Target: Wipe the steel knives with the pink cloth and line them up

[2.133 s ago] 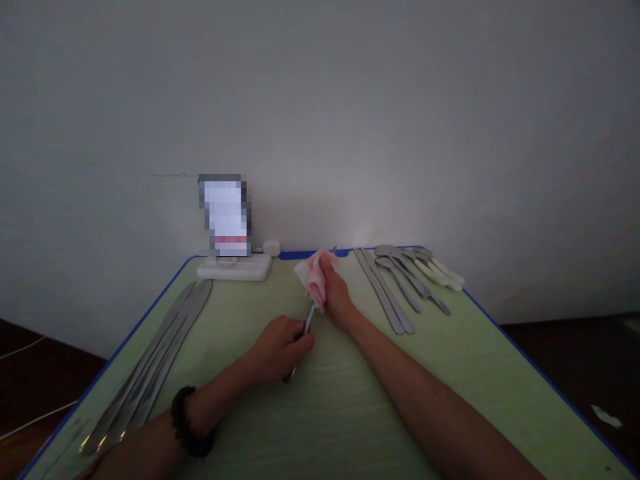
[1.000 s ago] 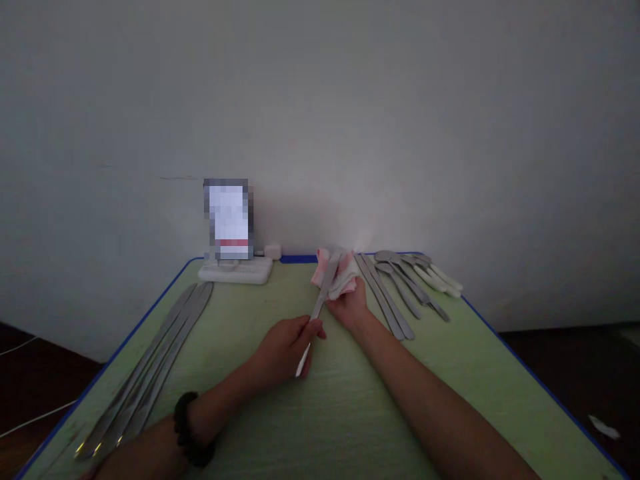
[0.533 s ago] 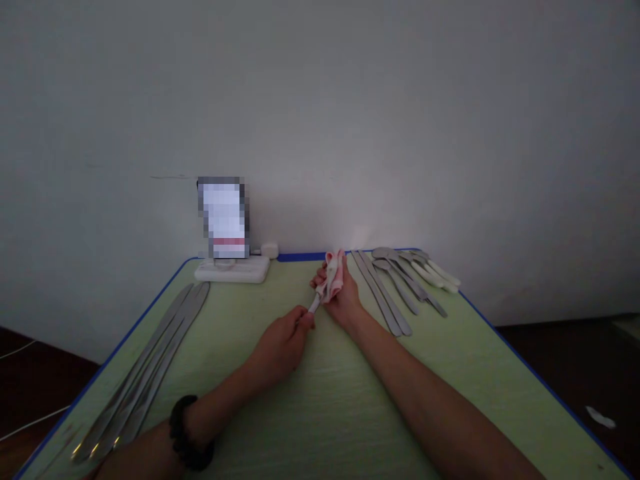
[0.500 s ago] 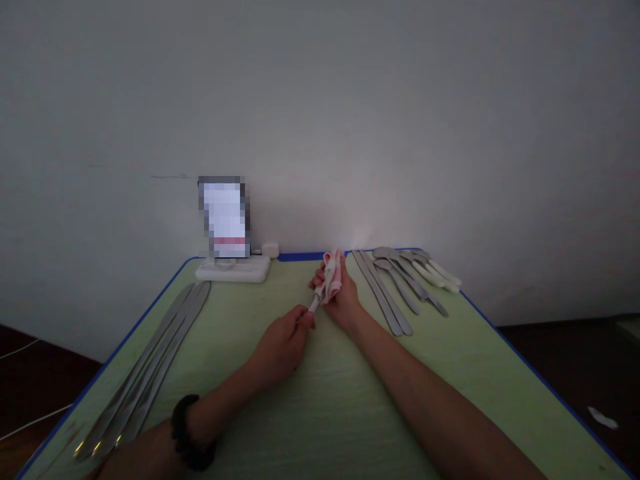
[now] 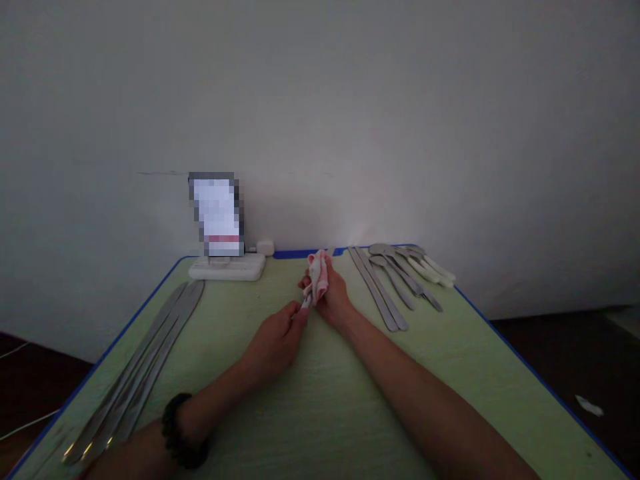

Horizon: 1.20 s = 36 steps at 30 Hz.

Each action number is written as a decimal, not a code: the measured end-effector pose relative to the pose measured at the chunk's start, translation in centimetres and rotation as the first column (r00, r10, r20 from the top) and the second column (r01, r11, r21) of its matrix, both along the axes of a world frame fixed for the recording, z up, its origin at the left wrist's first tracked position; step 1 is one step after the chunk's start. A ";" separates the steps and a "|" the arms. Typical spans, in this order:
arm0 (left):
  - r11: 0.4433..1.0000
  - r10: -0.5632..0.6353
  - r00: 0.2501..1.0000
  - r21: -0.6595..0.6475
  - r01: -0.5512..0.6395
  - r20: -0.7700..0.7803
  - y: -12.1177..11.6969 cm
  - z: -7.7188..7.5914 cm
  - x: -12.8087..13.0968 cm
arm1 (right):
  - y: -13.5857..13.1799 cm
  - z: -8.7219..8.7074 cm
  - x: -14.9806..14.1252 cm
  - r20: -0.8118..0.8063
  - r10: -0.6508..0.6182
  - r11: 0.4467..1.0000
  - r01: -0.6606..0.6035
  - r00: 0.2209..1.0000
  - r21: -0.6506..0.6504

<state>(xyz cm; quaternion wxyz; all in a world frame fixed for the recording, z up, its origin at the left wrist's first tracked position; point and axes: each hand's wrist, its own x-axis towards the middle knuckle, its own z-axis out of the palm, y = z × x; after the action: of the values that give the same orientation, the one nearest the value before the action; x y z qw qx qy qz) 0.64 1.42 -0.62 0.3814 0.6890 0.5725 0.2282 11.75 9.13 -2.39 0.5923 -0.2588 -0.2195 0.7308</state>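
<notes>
My left hand (image 5: pixel 275 337) is closed around the handle end of a metal knife (image 5: pixel 305 304) over the middle of the green table (image 5: pixel 320 413). Just beyond it my right hand (image 5: pixel 331 298) is closed on a pink-and-white cloth (image 5: pixel 317 276) that is wrapped around the knife's blade. Only a short bit of metal shows between the two hands. A black band sits on my left wrist.
Several long knives (image 5: pixel 145 373) lie in a row along the table's left side. Two knives (image 5: pixel 376 288) and several spoons (image 5: pixel 407 270) lie at the far right. A white stand (image 5: pixel 227 267) with a blurred-out screen stands at the back, against the wall.
The cloth in my right hand has slid down the knife toward my left hand; a second ago the blade lay bare across the open cloth. Both hands have shifted slightly left.
</notes>
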 end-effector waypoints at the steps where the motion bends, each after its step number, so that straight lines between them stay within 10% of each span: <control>1: 1.000 -0.019 0.999 0.003 0.019 -0.026 -0.1 0.0 0.0 | 0.3 0.0 0.3 -0.004 -0.031 1.000 0.031 0.999 0.001; 36: 0.987 -0.156 0.985 -0.023 0.158 0.077 -0.3 -0.5 -0.5 | 0.3 0.6 0.8 -0.016 -0.080 0.995 0.079 0.997 -0.053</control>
<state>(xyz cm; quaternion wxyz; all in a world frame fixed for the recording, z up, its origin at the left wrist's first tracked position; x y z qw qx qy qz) 0.15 1.11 -1.08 0.4293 0.7175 0.5048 0.2149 12.59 9.43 -1.78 0.6160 -0.2761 -0.1841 0.7144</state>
